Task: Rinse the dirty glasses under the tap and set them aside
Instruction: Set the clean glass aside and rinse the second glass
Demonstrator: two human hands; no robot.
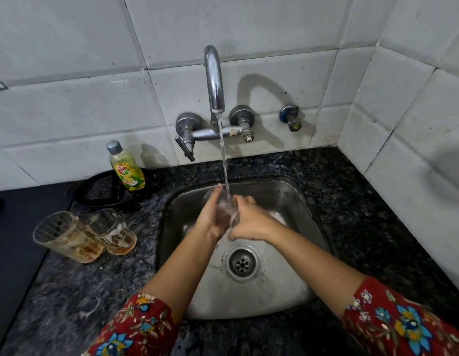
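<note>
Head view: both hands met over the sink, closed on one clear glass held under the tap. The left hand cupped the glass's side w/ fingers curled along it; the right hand gripped the base end, fingers bent round it. Hands were close together, w/ only the glass betw. them.

The glass lay tilted. Its long axis ran from the right hand's fingers up & away toward the far left, mouth pointing away from the person and a bit upward. The water stream fell onto it just past the left hand's fingertips. Exact rim edge was hard to make out through the water.

Well left of the left hand, two dirty glasses stood on the dark speckled counter, mouths up: the outer glass and the inner glass, just beside each other, amber residue at the bottoms.

Beyond those, far-left of the hands, a yellow dish-soap bottle w/ grey cap stood upright by the tiled wall. Its label read "Vim" in red, w/ lemon art; smaller print was unreadable. A black ring lay on the counter around its foot.

The drain sat below the hands, nearer the person. Red floral sleeves covered both upper forearms.
</note>
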